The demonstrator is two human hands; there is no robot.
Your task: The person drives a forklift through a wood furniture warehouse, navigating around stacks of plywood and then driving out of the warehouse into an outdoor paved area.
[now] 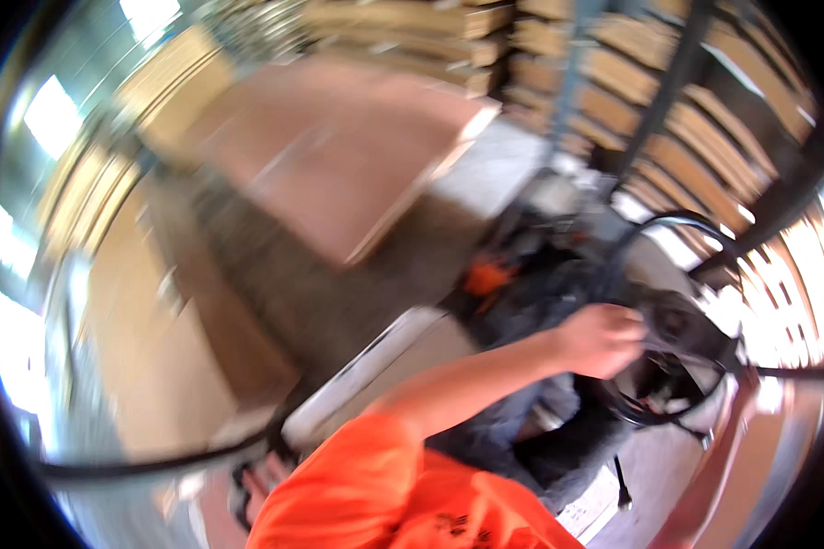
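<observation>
My left arm reaches across from an orange sleeve, and my left hand point(601, 340) is closed in a fist on the left side of a black steering wheel point(655, 420). At the right edge my bare right forearm rises to my right hand point(747, 388), beside the wheel and a dark bar point(794, 372). That hand is small and blurred, so its fingers cannot be made out. Beneath the wheel are my legs in dark grey trousers point(558, 444). A bright orange item point(488, 274) lies beyond them, its kind unclear.
Dark posts point(666, 91) of the vehicle's frame stand at right. A large brown sheet stack point(339, 146) lies ahead, with more stacked boards point(403, 16) behind and tan stacks point(146, 339) at left. A skin-coloured, hand-like shape point(264, 480) is blurred at lower left.
</observation>
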